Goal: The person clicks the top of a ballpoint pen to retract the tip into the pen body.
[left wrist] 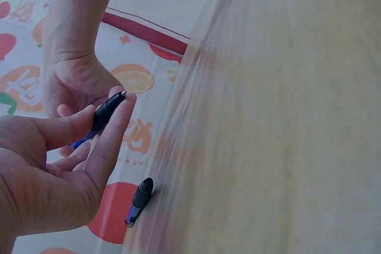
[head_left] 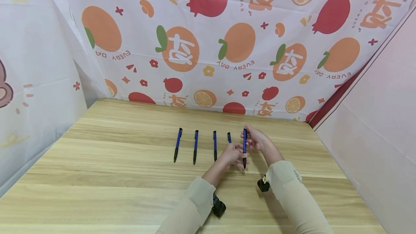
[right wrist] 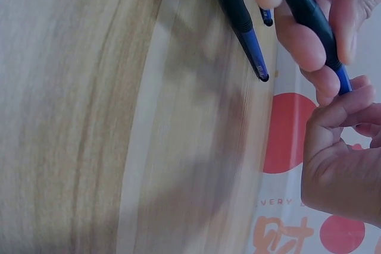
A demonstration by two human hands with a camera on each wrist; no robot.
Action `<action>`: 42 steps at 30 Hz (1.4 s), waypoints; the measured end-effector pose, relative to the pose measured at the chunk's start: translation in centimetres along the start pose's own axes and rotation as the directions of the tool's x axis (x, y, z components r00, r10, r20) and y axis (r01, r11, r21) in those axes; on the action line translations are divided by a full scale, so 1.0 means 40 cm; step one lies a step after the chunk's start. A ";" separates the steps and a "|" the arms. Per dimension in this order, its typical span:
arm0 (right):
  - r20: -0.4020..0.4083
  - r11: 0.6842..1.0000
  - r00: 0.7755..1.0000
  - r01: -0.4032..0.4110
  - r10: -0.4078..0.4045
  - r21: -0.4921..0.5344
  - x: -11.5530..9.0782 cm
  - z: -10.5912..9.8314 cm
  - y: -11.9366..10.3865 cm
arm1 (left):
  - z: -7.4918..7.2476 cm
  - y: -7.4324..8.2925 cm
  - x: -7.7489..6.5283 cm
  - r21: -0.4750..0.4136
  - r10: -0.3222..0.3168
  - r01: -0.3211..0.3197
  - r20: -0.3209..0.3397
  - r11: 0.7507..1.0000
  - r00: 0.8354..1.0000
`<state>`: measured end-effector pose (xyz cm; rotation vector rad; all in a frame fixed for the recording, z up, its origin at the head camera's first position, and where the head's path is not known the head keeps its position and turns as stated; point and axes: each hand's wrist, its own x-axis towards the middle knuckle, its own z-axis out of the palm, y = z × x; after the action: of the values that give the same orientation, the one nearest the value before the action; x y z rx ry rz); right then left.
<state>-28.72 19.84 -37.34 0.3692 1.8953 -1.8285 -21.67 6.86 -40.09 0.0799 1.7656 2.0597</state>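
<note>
A blue ballpoint pen (head_left: 245,143) with a black grip and clip is held between both hands at the right end of a row of pens. My left hand (head_left: 231,154) pinches its black grip near the tip, thumb on one side and fingers on the other. At the clip end, the fingers of my right hand (head_left: 258,140) hold the blue barrel. The left wrist view shows the pen's tip (left wrist: 113,104) resting against the left fingers. Just left of the hands, a matching pen (head_left: 229,137) is partly covered by the left hand.
More matching pens lie side by side on the wooden table (head_left: 113,176): a leftmost pen (head_left: 178,144), a second pen (head_left: 195,147) and a third pen (head_left: 215,143). A fruit-print cloth (head_left: 208,75) hangs behind the table, with pale cloths at both sides.
</note>
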 end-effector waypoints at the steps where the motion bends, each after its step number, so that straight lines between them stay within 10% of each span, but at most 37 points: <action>1: 0.000 1.000 1.000 0.004 -0.004 -0.002 -0.001 0.001 -0.001 | -0.001 0.001 0.000 0.000 0.000 0.000 -0.001 1.000 1.000; 34: 0.060 1.000 0.998 0.024 -0.023 -0.019 -0.011 -0.022 -0.002 | -0.001 0.006 0.003 0.019 -0.032 0.032 0.026 0.999 0.999; 42: 0.071 0.999 0.997 0.045 -0.043 -0.022 -0.011 -0.043 0.001 | 0.021 0.008 0.031 0.145 -0.036 0.034 0.010 0.989 0.999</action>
<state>-28.60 21.59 -37.16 0.2530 1.8886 -1.8217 -22.64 8.04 -39.91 0.1037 1.8940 1.9003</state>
